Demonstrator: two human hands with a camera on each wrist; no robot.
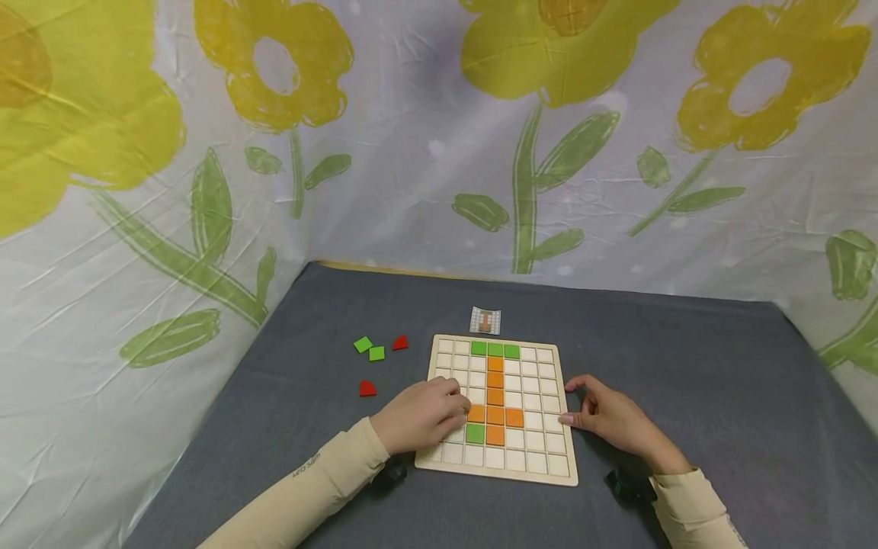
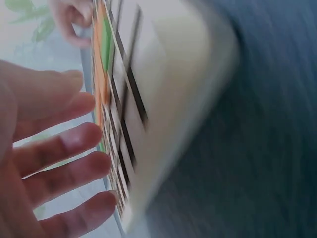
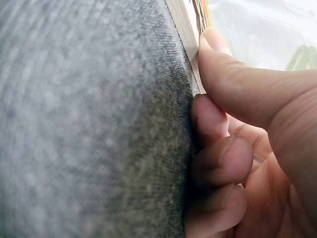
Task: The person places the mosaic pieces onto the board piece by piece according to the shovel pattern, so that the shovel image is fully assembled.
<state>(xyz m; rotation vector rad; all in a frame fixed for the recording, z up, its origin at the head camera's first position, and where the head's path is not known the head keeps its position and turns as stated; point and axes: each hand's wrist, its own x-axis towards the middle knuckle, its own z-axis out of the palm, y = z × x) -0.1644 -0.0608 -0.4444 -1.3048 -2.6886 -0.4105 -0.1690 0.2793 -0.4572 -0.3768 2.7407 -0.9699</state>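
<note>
On the dark cloth lies a wooden grid board (image 1: pixel 542 442) with orange tiles (image 1: pixel 495 396) forming a cross-like shape. A row of green tiles (image 1: pixel 495 349) sits at its far edge, and one more green tile (image 1: pixel 475 434) lies near the bottom. My left hand (image 1: pixel 421 412) reaches over the board's left side, fingertips beside the leftmost orange tile. In the left wrist view its fingers (image 2: pixel 74 144) are spread and loosely bent, no piece showing between them. At the board's right edge, the thumb and index finger of my right hand (image 1: pixel 617 419) touch the rim, other fingers bent beside it.
Left of the board lie loose green squares (image 1: pixel 376 353) and red curved-sided pieces (image 1: pixel 367 389). A small pattern card (image 1: pixel 485 320) lies behind the board. A flower-printed white curtain (image 1: pixel 411 152) hangs around the cloth-covered table (image 1: pixel 686 343).
</note>
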